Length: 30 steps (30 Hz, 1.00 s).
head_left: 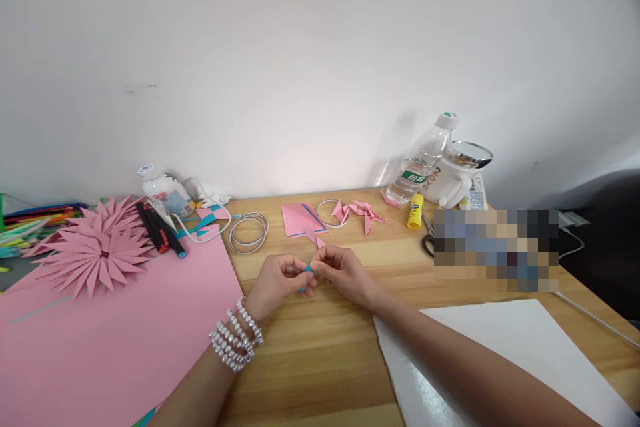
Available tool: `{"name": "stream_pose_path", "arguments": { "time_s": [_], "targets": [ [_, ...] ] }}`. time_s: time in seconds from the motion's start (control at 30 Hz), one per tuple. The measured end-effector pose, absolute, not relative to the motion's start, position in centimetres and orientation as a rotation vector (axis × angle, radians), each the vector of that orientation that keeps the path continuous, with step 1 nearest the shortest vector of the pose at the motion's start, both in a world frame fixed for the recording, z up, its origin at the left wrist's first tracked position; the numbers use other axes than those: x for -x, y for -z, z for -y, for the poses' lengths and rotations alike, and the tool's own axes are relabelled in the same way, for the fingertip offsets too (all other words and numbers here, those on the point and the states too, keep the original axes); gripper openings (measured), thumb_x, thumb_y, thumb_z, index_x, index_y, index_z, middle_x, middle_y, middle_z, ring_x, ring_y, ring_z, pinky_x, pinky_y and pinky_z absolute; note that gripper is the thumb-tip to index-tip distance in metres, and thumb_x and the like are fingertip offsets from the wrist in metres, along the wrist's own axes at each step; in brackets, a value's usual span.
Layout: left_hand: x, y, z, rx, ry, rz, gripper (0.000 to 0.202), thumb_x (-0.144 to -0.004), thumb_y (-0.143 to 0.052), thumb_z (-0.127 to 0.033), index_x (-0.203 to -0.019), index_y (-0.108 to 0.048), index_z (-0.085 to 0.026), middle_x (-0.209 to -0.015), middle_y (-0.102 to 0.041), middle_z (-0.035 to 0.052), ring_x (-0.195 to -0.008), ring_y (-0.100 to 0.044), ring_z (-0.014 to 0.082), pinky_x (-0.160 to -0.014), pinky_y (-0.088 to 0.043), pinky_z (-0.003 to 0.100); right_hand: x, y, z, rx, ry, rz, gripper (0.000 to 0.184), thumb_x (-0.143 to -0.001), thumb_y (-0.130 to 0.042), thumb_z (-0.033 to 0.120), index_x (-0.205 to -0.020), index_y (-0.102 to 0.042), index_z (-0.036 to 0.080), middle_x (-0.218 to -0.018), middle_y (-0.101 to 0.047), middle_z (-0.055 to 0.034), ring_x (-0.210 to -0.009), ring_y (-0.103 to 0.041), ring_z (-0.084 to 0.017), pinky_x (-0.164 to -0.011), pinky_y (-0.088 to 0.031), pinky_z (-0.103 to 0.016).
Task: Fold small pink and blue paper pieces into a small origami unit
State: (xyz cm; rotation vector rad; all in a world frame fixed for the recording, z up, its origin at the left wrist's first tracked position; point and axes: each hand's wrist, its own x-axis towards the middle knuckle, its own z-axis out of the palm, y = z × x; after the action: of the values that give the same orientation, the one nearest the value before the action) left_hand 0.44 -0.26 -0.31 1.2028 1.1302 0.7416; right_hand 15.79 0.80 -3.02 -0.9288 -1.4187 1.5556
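Note:
My left hand (283,278), with beads around its wrist, and my right hand (345,271) meet above the wooden table. Both are closed, fingertips pinching a small piece of blue paper (309,268), mostly hidden by the fingers. Just beyond my fingers lie a stack of pink paper squares (295,219) and a narrow folded pink strip (314,236); whether the strip touches my fingers I cannot tell. To the right of the stack, folded pink paper shapes (369,213) rest beside a thin ring.
Left are a large pink sheet (165,327), a spiky pink paper flower (103,253), markers (157,227), a white bottle (163,190) and a coiled cable (249,232). Right are a tilted water bottle (423,163), a mug (453,180), a glue stick (415,211), scissors (428,240) and a white board (490,333).

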Motion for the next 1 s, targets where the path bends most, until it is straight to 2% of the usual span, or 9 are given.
{"name": "stream_pose_path", "arguments": {
  "time_s": [0.17,0.33,0.5,0.73,1.0],
  "targets": [
    [-0.47,0.52,0.39,-1.183,-0.718,-1.102,0.025,-0.06,-0.069,-0.033,-0.06,-0.056,-0.011,-0.059,-0.066,0.0069,-0.048,-0.06,0.014,-0.047,-0.047,0.025,-15.76,2.78,-0.74,0.895,-1.623,1.415,0.031,-0.068,-0.063,0.045,-0.066,-0.053,0.015,-0.054,-0.054,0.0022,-0.05,-0.05,-0.009,-0.051,-0.041,-0.022],
    [-0.35,0.58,0.56,-1.113,-0.725,-1.056,0.024,-0.062,-0.068,-0.031,-0.06,-0.056,-0.011,-0.059,-0.067,0.0069,-0.047,-0.06,0.0134,-0.046,-0.046,0.023,-15.59,2.77,-0.82,0.91,-1.655,1.41,0.037,-0.075,-0.05,0.051,-0.062,-0.052,0.016,-0.055,-0.057,0.0011,-0.051,-0.054,-0.011,-0.053,-0.044,-0.025],
    [-0.55,0.61,0.77,-1.095,-0.684,-1.069,0.022,-0.062,-0.067,-0.028,-0.06,-0.056,-0.01,-0.058,-0.066,0.0074,-0.048,-0.061,0.0141,-0.046,-0.046,0.023,-15.54,2.91,-0.43,0.931,-1.582,1.508,0.031,-0.069,-0.061,0.045,-0.064,-0.05,0.016,-0.051,-0.053,0.0029,-0.047,-0.051,-0.01,-0.047,-0.039,-0.022],
    [-0.37,0.68,0.71,-1.093,-0.668,-1.029,0.02,-0.064,-0.066,-0.027,-0.061,-0.056,-0.01,-0.058,-0.066,0.0075,-0.048,-0.061,0.0153,-0.047,-0.046,0.024,-15.39,3.3,-0.26,1.008,-1.548,1.492,0.03,-0.069,-0.062,0.043,-0.063,-0.053,0.015,-0.051,-0.053,0.0022,-0.046,-0.047,-0.009,-0.046,-0.037,-0.021],
    [-0.15,0.3,0.39,-1.0,-0.839,-1.041,0.02,-0.06,-0.069,-0.025,-0.059,-0.055,-0.01,-0.055,-0.066,0.0057,-0.047,-0.06,0.0149,-0.049,-0.047,0.026,-15.45,2.87,-0.49,0.826,-1.636,1.336,0.027,-0.07,-0.061,0.041,-0.068,-0.054,0.015,-0.059,-0.056,0.0011,-0.054,-0.052,-0.01,-0.057,-0.044,-0.024]
  ]
}}
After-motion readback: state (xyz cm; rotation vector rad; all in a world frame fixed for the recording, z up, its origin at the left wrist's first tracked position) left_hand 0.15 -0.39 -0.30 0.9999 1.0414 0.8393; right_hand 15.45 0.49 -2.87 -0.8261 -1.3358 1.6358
